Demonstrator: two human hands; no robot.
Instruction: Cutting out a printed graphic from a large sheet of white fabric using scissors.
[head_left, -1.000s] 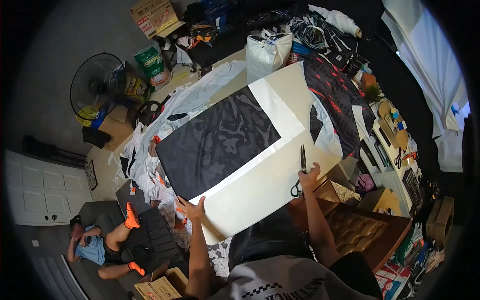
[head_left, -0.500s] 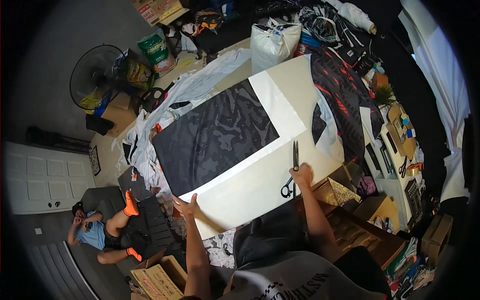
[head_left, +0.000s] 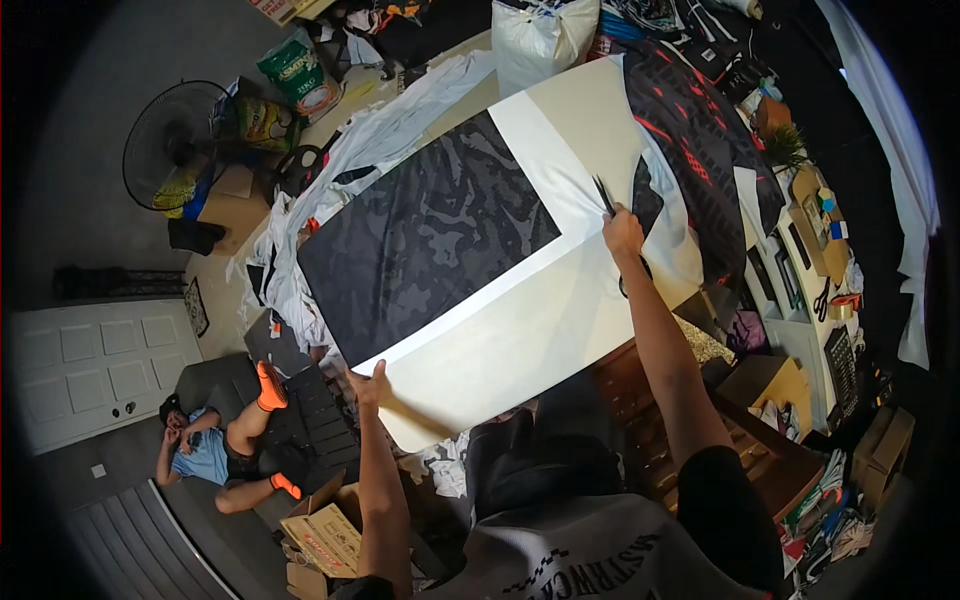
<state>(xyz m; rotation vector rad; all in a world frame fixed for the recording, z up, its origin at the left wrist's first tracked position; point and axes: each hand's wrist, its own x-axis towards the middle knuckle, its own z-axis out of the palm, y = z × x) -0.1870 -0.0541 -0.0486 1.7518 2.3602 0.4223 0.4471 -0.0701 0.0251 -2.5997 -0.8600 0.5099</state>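
A dark camouflage-patterned fabric panel [head_left: 430,240] with a white border lies flat on the cream tabletop [head_left: 500,375]. At the panel's near left corner is my left hand [head_left: 368,384], its thumb apart from the fingers, touching the fabric at the table's edge. My right hand [head_left: 623,236] is closed around black-handled scissors [head_left: 603,194], over the white border's right corner. The blades point away from me; part of a handle loop shows below my wrist. Fabric with red marks on black [head_left: 690,150] hangs over the table's right end, just beyond my right hand.
White fabric scraps [head_left: 290,265] heap along the table's left side. A stuffed white sack [head_left: 545,45] stands beyond the far edge. Left are a fan [head_left: 178,145] and a person [head_left: 210,445] reclining on a sofa. A wooden bench [head_left: 740,455] is near right, beside shelves [head_left: 775,300].
My right hand has moved away from me with the scissors, from the bare near tabletop to the panel's white border. My left hand remains at the same corner. The whole view has shifted slightly.
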